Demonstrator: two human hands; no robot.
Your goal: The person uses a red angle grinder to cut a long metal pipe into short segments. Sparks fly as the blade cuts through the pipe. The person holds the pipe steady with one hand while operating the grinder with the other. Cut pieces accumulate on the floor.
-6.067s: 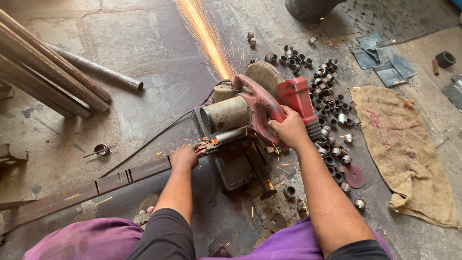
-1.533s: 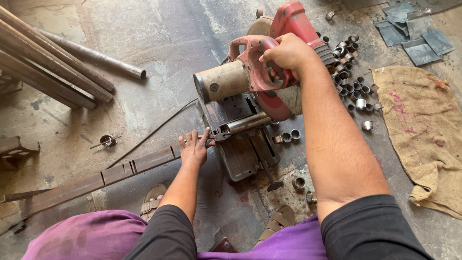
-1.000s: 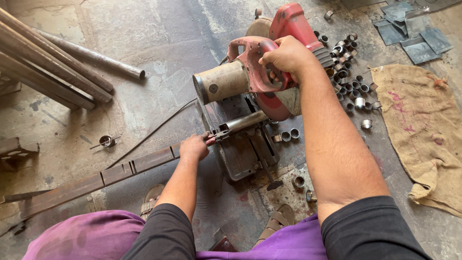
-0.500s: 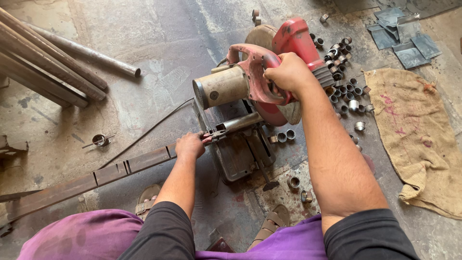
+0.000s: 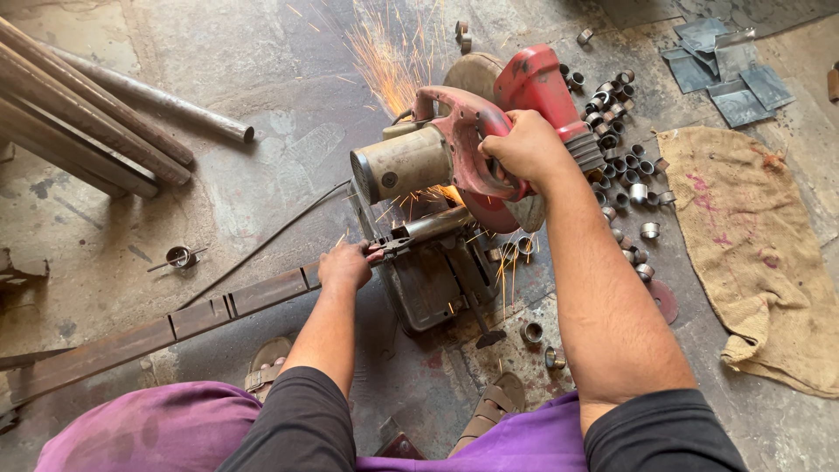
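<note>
Rusty flat bar (image 5: 175, 319) lying across the floor toward 9 o'clock is pinned by left hand (image 5: 345, 265), fingers clamped on it to steady it, while chop saw (image 5: 472, 149) at 12 o'clock is gripped by right hand (image 5: 523, 149), fingers wrapped round the handle, sparks thrown upward.

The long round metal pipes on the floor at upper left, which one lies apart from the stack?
The grey round metal pipe lying farthest toward the saw; bare floor separates it from the rusty brown pipes, which are bundled touching each other.
</note>
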